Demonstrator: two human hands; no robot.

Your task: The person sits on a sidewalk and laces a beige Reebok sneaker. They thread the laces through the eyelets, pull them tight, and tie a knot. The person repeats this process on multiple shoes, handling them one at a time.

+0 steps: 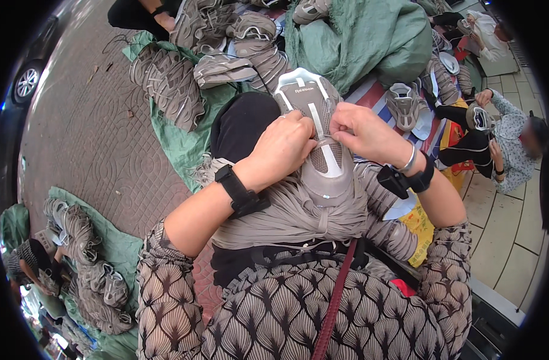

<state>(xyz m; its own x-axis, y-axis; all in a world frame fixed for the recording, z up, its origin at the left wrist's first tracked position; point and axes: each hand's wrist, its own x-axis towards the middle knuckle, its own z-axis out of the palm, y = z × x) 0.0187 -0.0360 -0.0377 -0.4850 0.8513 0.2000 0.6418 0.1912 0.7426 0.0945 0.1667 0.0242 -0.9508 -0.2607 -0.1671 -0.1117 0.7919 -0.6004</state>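
Note:
On my lap rests a grey-beige sneaker, its toe toward me and its white-edged tongue pointing away. My left hand is closed in a pinch at the left side of the shoe's throat. Opposite it, my right hand also pinches, with fingertips against the right eyelet edge. Whatever thin thing the fingers grip is too small to make out. Under the toe, a thick bundle of flat grey shoelaces lies across my lap, tied together near its middle.
Beyond my knees lie rows of similar sneakers on green sheeting. A large green sack stands ahead. A single sneaker sits on striped sheeting to the right. One person handles a shoe at right; another person is at lower left.

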